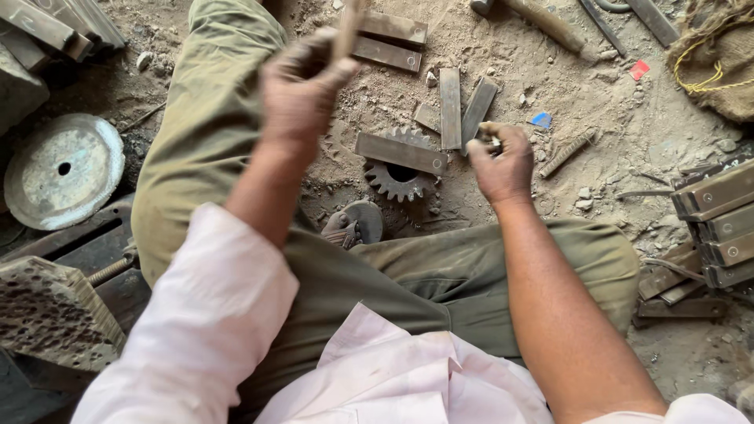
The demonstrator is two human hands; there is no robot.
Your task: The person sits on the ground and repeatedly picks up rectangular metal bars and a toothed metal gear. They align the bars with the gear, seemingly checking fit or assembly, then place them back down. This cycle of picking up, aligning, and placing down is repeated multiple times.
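I sit on a sandy floor with my legs folded. My left hand [302, 86] is raised and closed around a wooden handle [347, 27] that runs up out of view. My right hand [503, 161] is lower, its fingers pinched on a small metal piece [493, 141] held close to the ends of the flat metal bars [459, 106] lying in the sand. Just left of that hand a toothed gear [400, 180] lies flat, with one flat metal bar [400, 153] resting across its top.
More flat bars [389, 41] lie farther out. A stack of drilled bars [719, 224] sits at right, a round metal disc [63, 169] at left, a pitted block [51, 314] near my left knee, a sack with yellow cord [719, 55] at top right.
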